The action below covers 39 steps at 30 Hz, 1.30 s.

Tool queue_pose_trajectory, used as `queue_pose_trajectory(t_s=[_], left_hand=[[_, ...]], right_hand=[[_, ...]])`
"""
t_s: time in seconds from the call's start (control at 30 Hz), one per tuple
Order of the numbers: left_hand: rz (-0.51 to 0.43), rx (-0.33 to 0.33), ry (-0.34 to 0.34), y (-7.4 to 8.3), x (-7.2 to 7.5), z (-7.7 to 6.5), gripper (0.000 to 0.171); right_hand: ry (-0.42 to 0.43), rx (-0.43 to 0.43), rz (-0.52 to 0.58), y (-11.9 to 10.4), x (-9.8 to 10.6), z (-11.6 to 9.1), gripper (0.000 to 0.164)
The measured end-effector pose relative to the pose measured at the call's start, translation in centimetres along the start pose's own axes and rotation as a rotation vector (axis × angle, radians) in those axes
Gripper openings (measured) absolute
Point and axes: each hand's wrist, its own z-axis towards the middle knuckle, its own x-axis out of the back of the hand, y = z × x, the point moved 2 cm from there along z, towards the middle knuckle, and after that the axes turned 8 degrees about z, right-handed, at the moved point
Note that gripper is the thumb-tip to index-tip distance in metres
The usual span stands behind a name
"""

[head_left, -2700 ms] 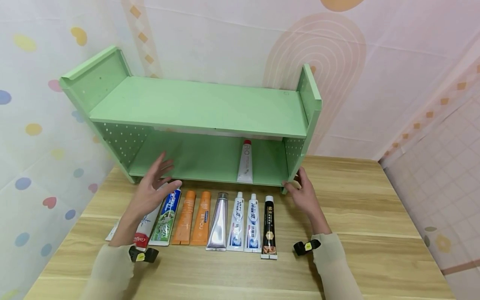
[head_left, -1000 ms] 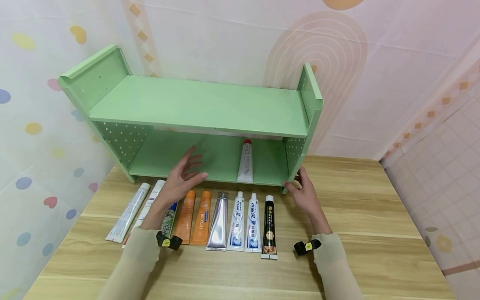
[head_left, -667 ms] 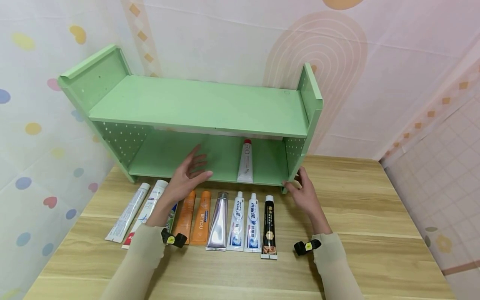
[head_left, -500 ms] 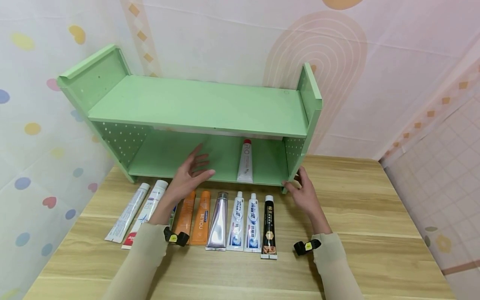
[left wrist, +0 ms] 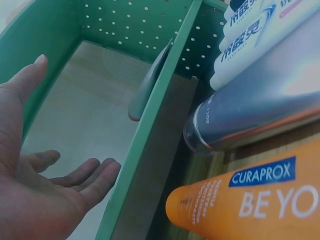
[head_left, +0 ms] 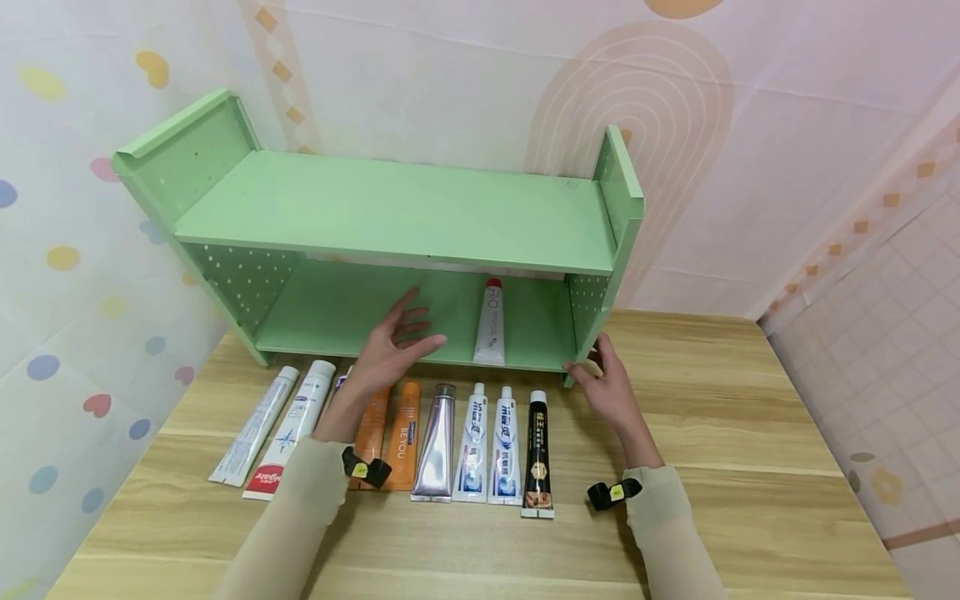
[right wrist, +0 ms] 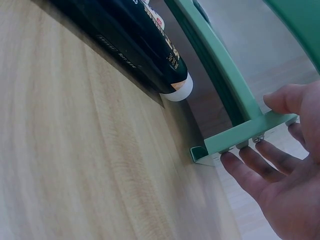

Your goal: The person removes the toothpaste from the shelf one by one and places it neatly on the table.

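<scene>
A green two-tier metal shelf [head_left: 397, 204] stands on the wooden table against the wall. My left hand [head_left: 384, 354], fingers spread and holding nothing, is over the front of its lower tier. In the left wrist view, the little-finger side is close to the front rail; contact is unclear. My right hand [head_left: 611, 392] grips the shelf's lower right side panel, thumb and fingers on opposite faces in the right wrist view. A white toothpaste tube [head_left: 491, 329] with a red cap lies on the lower tier, to the right of my left hand.
Several tubes lie in a row before the shelf: white [head_left: 255, 425], Colgate [head_left: 296, 425], orange ones [head_left: 405, 433], silver [head_left: 435, 450], two white-blue [head_left: 472, 450] and black [head_left: 537, 458]. My left arm partly covers some. Wooden table [head_left: 735, 433] extends right.
My left hand has travelled rightward along the lower tier, from near its left end to about the middle, with fingers spread throughout. My right hand stays on the side panel; the tubes have not moved.
</scene>
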Motion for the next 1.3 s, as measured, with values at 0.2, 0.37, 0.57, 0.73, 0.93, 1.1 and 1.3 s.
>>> queue_pose_trajectory(t_s=[0.2,0.37,0.57,0.73,0.93,1.1,1.3], left_hand=[[0.007,0.009,-0.001,0.4,-0.4,0.3,0.09],[0.011,0.02,-0.001,0.6,-0.8,0.7,0.09],[0.034,0.053,-0.003,0.9,-1.7,1.2,0.09],[0.039,0.049,-0.003,1.2,-2.4,1.7,0.094],[0.059,0.07,-0.001,1.4,-3.4,2.5,0.098],[0.059,0.092,-0.002,1.7,-4.0,3.1,0.099],[0.045,0.107,-0.017,2.1,-4.7,3.7,0.096]], right_hand=[[0.004,-0.005,-0.01,0.0,0.0,-0.1,0.066],[0.002,0.003,-0.022,0.0,0.0,0.0,0.066],[-0.008,0.001,-0.007,0.0,-0.1,0.0,0.067],[-0.004,-0.002,-0.006,0.0,-0.1,0.0,0.067],[-0.005,-0.006,-0.008,0.0,0.0,0.1,0.067],[-0.007,0.004,-0.002,0.0,0.0,0.1,0.067],[-0.015,0.001,0.014,0.0,0.0,0.1,0.069]])
